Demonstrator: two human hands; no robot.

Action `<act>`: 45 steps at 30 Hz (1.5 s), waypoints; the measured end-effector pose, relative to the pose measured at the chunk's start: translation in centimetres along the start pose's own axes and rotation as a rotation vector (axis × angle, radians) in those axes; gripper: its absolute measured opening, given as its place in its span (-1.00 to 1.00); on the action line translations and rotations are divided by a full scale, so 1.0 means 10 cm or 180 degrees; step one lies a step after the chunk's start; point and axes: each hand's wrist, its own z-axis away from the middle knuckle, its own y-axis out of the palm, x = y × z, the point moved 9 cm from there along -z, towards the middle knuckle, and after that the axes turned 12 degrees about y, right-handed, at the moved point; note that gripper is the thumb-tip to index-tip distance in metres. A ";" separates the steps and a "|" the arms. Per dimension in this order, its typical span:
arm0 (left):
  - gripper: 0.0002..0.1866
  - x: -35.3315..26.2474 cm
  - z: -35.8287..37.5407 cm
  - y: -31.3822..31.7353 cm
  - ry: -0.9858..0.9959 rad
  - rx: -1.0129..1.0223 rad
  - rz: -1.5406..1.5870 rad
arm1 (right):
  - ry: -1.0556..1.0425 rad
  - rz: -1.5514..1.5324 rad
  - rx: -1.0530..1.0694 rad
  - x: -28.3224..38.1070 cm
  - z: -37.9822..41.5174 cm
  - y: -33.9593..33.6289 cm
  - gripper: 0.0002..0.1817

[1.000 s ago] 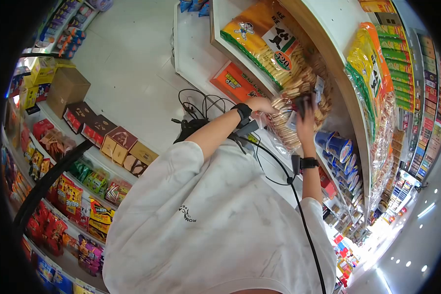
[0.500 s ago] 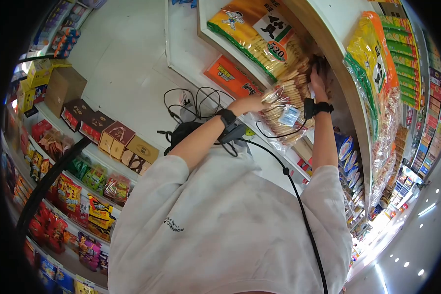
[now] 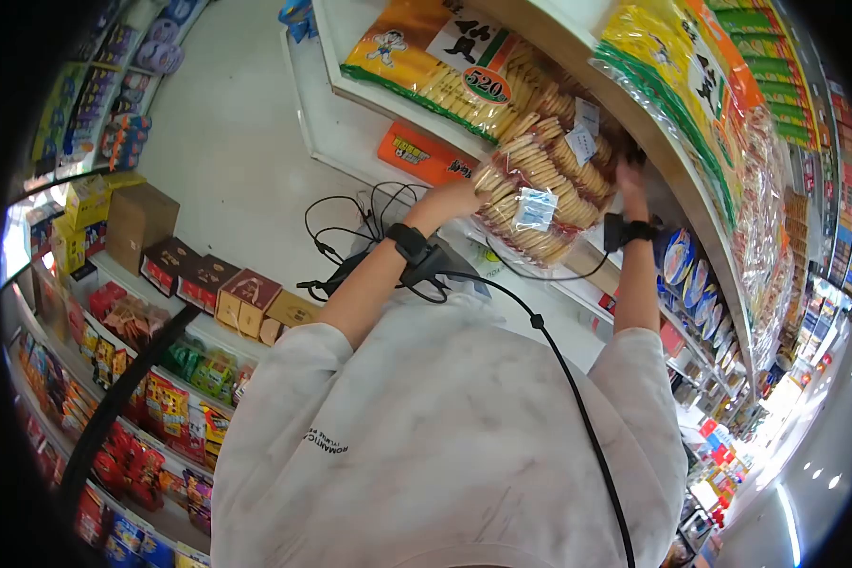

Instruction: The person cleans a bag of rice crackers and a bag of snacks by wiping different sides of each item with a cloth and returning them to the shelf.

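On the wooden-edged shelf, clear bags of round crackers (image 3: 516, 180) with white labels lie beside a large yellow, orange and green snack bag (image 3: 435, 62). My left hand (image 3: 459, 200) grips the left edge of the nearest cracker bag, its fingertips partly hidden at the plastic. To the right of the bags, my right hand (image 3: 632, 189) reaches into the shelf's shaded part. Its fingers are dark and blurred, and whether they hold anything cannot be made out. Each wrist has a black strap with a small device and a cable.
An orange box (image 3: 421, 153) sits on the level below the crackers. Black cables (image 3: 364, 222) loop left of my left wrist. The shelf's curved edge (image 3: 677, 151) rises close to my right hand. Gift boxes (image 3: 246, 298) and packed snack shelves stand at the left.
The view has shifted, and the shelf appears farther left. The cracker bags now show more fully, with several labels visible. My right hand has come nearer, out of the deeper shadow.
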 end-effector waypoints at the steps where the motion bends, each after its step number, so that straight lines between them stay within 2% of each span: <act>1: -0.37 -0.08 0.00 -0.05 -0.0015 -0.0011 -0.0236 | -0.0017 -0.0058 0.0028 -0.13 0.05 0.13 -0.31; 4: -0.42 -0.25 -0.04 -0.14 0.0033 0.0018 -0.0766 | -0.0768 -0.0413 -0.0467 -0.33 0.62 0.29 -0.45; 7: -0.46 -0.21 -0.18 -0.09 0.0095 0.0168 -0.0913 | -0.1334 0.0087 -0.0525 0.05 1.75 0.07 -0.56; 10: -0.45 -0.22 -0.22 -0.11 0.0035 0.0344 -0.1132 | -0.0957 -0.0246 -0.0381 0.09 2.35 -0.04 -0.50; 12: -0.44 -0.17 -0.31 -0.06 0.0131 0.0401 -0.1212 | -0.0401 -0.0690 -0.0096 -0.01 2.57 -0.01 -0.44; 15: -0.42 -0.14 -0.41 0.01 0.0571 0.0365 -0.1132 | 0.0021 -0.0848 0.0362 -0.22 2.84 0.27 -0.42; 19: -0.38 -0.26 -0.22 -0.12 0.0467 0.0477 -0.0937 | 0.0365 -0.1185 0.0615 -0.24 3.12 0.25 -0.53; 22: -0.38 -0.61 0.11 -0.44 0.0303 0.0673 -0.0638 | 0.0965 -0.1146 0.1216 -0.56 3.29 0.30 -0.52; 24: -0.43 -0.64 0.19 -0.62 0.0178 0.0884 -0.0297 | 0.0943 -0.1315 0.0960 -0.83 3.33 0.16 -0.52; 26: -0.51 -0.73 0.17 -0.90 0.0975 0.0155 -0.0173 | 0.0833 -0.1699 0.0677 -0.99 3.39 0.02 -0.50; 27: -0.55 -0.78 0.21 -1.04 0.1365 -0.0219 -0.0120 | 0.0868 -0.1357 0.0373 -1.14 3.40 -0.03 -0.53; 28: -0.52 -0.67 0.15 -1.06 0.1022 -0.0012 0.0141 | 0.0990 -0.1383 0.0231 -1.28 3.40 -0.02 -0.53; 29: -0.43 -0.68 0.17 -1.10 0.1246 -0.0072 -0.0092 | 0.1101 -0.1408 0.0094 -1.42 3.41 0.00 -0.52; 30: -0.33 -0.69 0.21 -1.13 0.1482 -0.0142 -0.0340 | 0.0714 -0.1473 -0.0192 -1.42 3.40 -0.03 -0.46; 31: -0.21 -0.71 0.22 -1.15 0.1727 -0.0224 -0.0601 | 0.0730 -0.1421 -0.0179 -1.40 3.40 0.01 -0.43; 32: 0.09 -0.57 0.13 -1.04 0.1582 0.0166 -0.0990 | 0.0731 -0.1370 -0.0164 -1.37 3.41 0.06 -0.39; 33: 0.12 -0.52 0.14 -0.97 0.1423 0.0256 -0.1107 | 0.0719 -0.1325 -0.0146 -1.33 3.41 0.10 -0.35; 34: 0.15 -0.53 0.15 -0.88 0.1256 0.0332 -0.1229 | 0.0301 -0.1148 -0.0201 -1.22 3.39 0.15 -0.21; 35: 0.18 -0.50 0.14 -0.80 0.1081 0.0398 -0.1354 | 0.0268 -0.1086 -0.0163 -1.25 3.35 0.29 -0.11; 37: 0.25 -0.70 0.15 -0.56 0.1469 0.0760 -0.0919 | 0.0351 -0.1107 0.0161 -1.17 3.27 0.50 -0.01; 38: 0.26 -0.76 0.14 -0.50 0.1601 0.0717 -0.0671 | 0.0160 -0.1287 0.0110 -1.05 3.23 0.53 0.08; 39: 0.27 -0.75 0.12 -0.44 0.1736 0.0679 -0.0422 | 0.0037 -0.1333 0.0104 -0.98 3.19 0.54 0.09; 41: 0.27 -0.63 0.09 -0.37 0.1518 0.0728 -0.0181 | -0.0196 -0.1425 0.0072 -0.84 3.11 0.52 0.11; 43: 0.24 -0.83 0.18 -0.37 0.1643 0.0663 -0.0145 | -0.0401 -0.1444 0.0184 -0.73 3.03 0.47 0.03; 45: 0.20 -1.14 0.30 -0.38 0.2087 0.0519 -0.0328 | -0.0622 -0.1468 0.0347 -0.60 2.99 0.31 -0.02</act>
